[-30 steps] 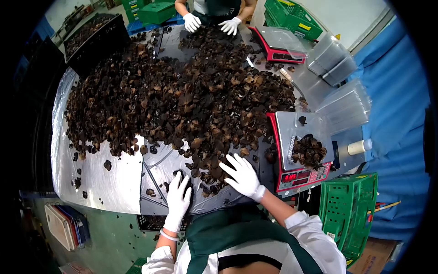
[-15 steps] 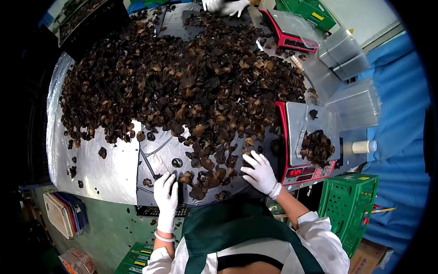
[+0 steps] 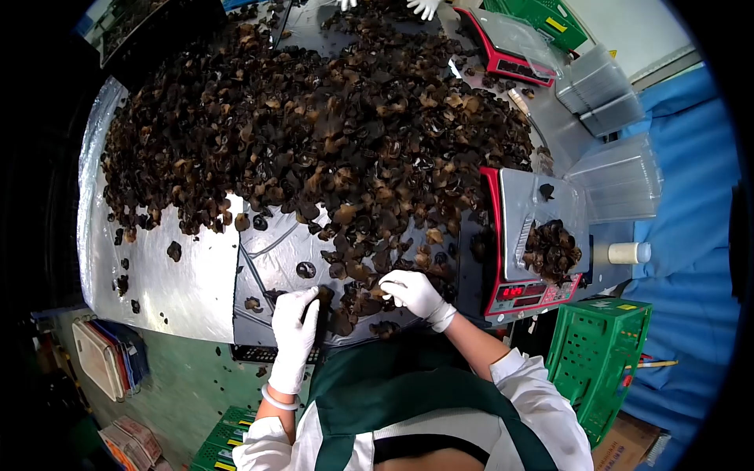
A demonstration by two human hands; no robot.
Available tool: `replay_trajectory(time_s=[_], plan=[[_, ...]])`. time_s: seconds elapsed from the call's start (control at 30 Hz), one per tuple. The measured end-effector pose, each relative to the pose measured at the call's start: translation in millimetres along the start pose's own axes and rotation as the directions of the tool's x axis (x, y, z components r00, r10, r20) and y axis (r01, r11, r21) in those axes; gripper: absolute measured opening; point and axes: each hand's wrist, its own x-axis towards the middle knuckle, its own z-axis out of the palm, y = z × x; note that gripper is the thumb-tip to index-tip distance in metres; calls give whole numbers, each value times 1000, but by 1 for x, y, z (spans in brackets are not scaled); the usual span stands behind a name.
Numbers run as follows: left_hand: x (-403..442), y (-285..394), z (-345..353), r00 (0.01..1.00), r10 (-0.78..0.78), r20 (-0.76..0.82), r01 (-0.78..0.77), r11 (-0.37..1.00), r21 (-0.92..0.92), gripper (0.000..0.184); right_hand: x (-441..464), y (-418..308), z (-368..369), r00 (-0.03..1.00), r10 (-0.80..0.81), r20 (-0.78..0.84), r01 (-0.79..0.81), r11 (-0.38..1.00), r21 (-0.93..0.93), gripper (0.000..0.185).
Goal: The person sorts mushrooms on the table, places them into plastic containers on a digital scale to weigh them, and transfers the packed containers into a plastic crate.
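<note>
My white-gloved left hand [image 3: 294,334] is closed at the table's front edge, with a dark wood ear mushroom [image 3: 323,304] at its thumb and fingertips. My right hand [image 3: 418,297], also gloved, has its fingers pinched together over the near mushrooms, and a brownish wood ear piece shows at the tips. Between and beyond the hands lie loose wood ear mushrooms [image 3: 357,271], spreading out from the large heap [image 3: 314,133]. To the right, a red scale [image 3: 491,235] carries a clear plastic box, partly hidden by the wood ears [image 3: 552,250] in it.
Stacked clear boxes [image 3: 616,180] stand right of the scale, near a white bottle [image 3: 627,253]. A second red scale [image 3: 510,59] is at the far right. Another person's gloved hand [image 3: 424,8] shows at the far edge. Green crates [image 3: 601,353] stand on the floor.
My right hand has moved left, away from the scale side, and its spread fingers have closed to a pinch. The left hand has shifted slightly right. The other person's hands have moved apart.
</note>
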Motion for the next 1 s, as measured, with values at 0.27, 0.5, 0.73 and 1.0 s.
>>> replay_trajectory(time_s=[0.27, 0.5, 0.73, 1.0], plan=[[-20, 12, 13, 673, -322, 666, 728, 443, -522, 30, -15, -16, 7, 973, 136, 186, -158, 981, 111, 16], [-47, 6, -4, 524, -251, 814, 836, 333, -436, 17, -29, -13, 27, 957, -178, 228, 270, 833, -484, 17], [-64, -30, -50, 489, -386, 782, 860, 361, -360, 17, -3, 1, 39, 876, -444, 188, 387, 417, -823, 34], [-79, -45, -101, 874, -304, 378, 177, 925, 336, 18, -3, 2, 0, 967, 145, 211, -177, 974, 140, 43]])
